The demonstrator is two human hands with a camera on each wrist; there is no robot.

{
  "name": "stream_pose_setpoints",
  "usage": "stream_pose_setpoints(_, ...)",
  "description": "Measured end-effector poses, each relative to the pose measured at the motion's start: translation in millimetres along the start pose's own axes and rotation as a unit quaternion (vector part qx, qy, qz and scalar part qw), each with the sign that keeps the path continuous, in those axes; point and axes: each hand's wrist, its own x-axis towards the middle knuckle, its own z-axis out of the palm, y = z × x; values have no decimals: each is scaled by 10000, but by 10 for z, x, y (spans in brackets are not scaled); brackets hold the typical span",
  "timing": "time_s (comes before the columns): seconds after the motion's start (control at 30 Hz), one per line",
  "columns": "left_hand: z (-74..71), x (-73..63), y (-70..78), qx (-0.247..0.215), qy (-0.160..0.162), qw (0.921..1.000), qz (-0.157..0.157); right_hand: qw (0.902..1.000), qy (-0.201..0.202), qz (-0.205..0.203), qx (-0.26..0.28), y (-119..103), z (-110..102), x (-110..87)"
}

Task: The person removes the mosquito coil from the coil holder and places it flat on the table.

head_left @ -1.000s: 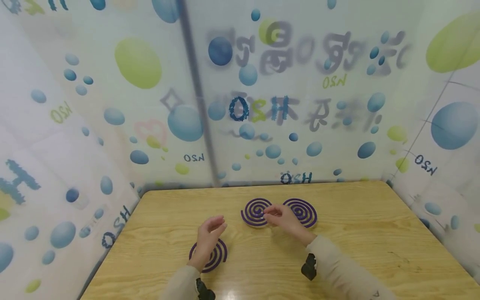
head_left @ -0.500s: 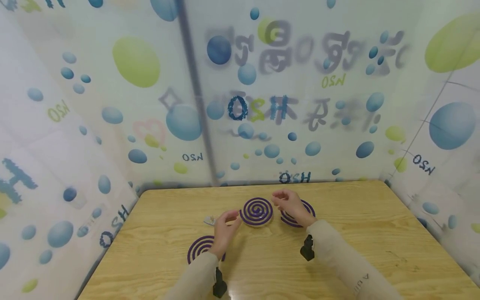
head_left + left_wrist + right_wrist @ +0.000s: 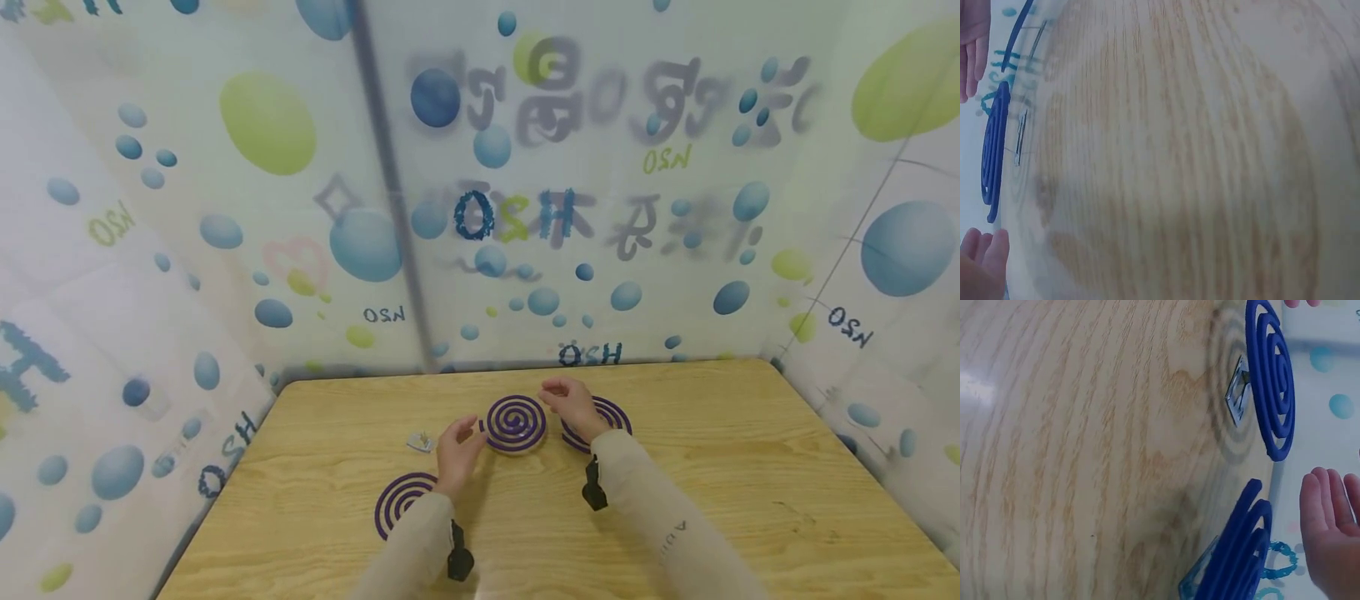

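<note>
A purple mosquito coil (image 3: 515,421) lies flat at the middle of the wooden table. In the right wrist view this coil (image 3: 1263,381) sits raised on a small metal stand (image 3: 1235,397). My left hand (image 3: 459,457), fingers bent loosely, hovers at its left edge. Just off its right edge is my right hand (image 3: 572,406), relaxed and holding nothing. That hand partly covers a second mosquito coil (image 3: 626,421), which also has metal beneath it. Behind my left wrist, a third mosquito coil (image 3: 384,500) is partly hidden by the sleeve.
A small loose metal stand (image 3: 422,442) lies on the table (image 3: 720,483) left of the middle coil. A pale sheet (image 3: 645,250) printed with blue and green bubbles encloses the table at the back and sides.
My left hand has moved from over the left coil to the middle coil's left edge, uncovering the loose stand. My right hand has drawn away from the middle coil, up and slightly right.
</note>
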Motion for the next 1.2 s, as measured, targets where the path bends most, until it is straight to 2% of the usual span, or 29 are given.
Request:
stream_pose_setpoints(0.07,17,11,-15,-20,20,10000,-72,9999,-16,52,-112,13,8,17)
stream_pose_setpoints(0.3,89,36,-84,56,138,9999,15,9992,-60,266,-276,75,38,82)
stream_pose_setpoints(0.43,122,24,-99,-40,265,9996,-96,9978,-183,325,-548,88,73,98)
stream_pose_setpoints(0.67,163,6,-103,-324,376,9985,-222,9958,-455,192,-775,100,114,72)
stream_pose_setpoints(0.87,187,10,-111,-422,524,9966,-471,9938,-523,152,-969,99,156,52)
stream_pose_setpoints(1.0,190,4,-108,-566,407,9953,-665,9917,-477,148,-1183,107,190,54)
stream_pose_setpoints(1.2,186,9,-111,-794,230,9929,-852,9937,-473,160,-1000,119,222,43)
